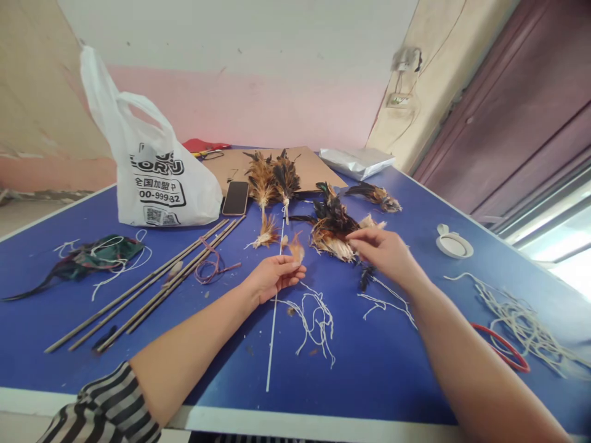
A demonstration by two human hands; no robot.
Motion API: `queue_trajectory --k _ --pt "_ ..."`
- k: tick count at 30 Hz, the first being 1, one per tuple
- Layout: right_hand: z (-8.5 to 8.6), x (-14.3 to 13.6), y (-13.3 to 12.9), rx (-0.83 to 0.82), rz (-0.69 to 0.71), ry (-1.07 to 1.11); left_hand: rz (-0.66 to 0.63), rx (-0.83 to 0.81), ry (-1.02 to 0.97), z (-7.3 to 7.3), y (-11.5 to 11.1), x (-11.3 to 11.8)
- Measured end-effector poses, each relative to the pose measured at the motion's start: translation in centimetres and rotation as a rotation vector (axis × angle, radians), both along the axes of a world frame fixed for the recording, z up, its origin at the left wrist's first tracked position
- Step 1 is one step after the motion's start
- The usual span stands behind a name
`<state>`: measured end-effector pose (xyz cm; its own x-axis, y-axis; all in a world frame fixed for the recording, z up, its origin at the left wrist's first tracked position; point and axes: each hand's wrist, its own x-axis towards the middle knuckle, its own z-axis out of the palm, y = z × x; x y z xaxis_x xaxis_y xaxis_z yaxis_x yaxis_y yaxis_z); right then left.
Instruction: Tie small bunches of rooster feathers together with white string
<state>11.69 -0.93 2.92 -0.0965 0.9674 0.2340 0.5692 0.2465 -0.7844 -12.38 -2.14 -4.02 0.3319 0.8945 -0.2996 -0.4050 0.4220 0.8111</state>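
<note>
My left hand (279, 277) pinches a small orange-brown feather (296, 248) by its lower end, over the middle of the blue table. To its right, my right hand (385, 249) is at the edge of a loose pile of brown and black feathers (333, 231). Its thumb and forefinger are close together against the pile; whatever lies between them is hidden. Behind the left hand lie a small tied feather bunch (266, 234) and two larger bunches, one golden brown (262, 175) and one darker (286, 175). Loose white strings (318, 317) lie in front of the hands.
Thin sticks (161, 286) and a purplish cord (210, 261) lie left. A white plastic bag (157, 166) stands behind them beside a phone (236, 198). Cardboard (318, 166) and a silvery packet (357, 162) are farther back. Tape (455, 245), string (521, 320) and a red ring (501, 347) lie right.
</note>
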Motion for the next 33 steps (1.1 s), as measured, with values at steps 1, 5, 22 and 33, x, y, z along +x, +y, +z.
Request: queue_trajectory --k 1,5,22,33 --pt "-0.1 -1.2 -0.7 -0.012 0.058 -0.007 -0.001 -0.003 -0.006 0.1 -0.1 0.0" --pt "-1.1 -4.9 -2.3 -0.059 0.219 0.003 0.002 -0.009 -0.079 0.5 -0.4 0.0" --pt "-5.1 -7.9 -3.4 -0.821 0.341 1.014 -0.079 0.144 -0.166 1.0 -1.8 1.0" --pt "-5.3 -7.9 -3.6 -0.874 0.319 1.180 -0.091 0.179 -0.159 1.4 -2.2 1.1"
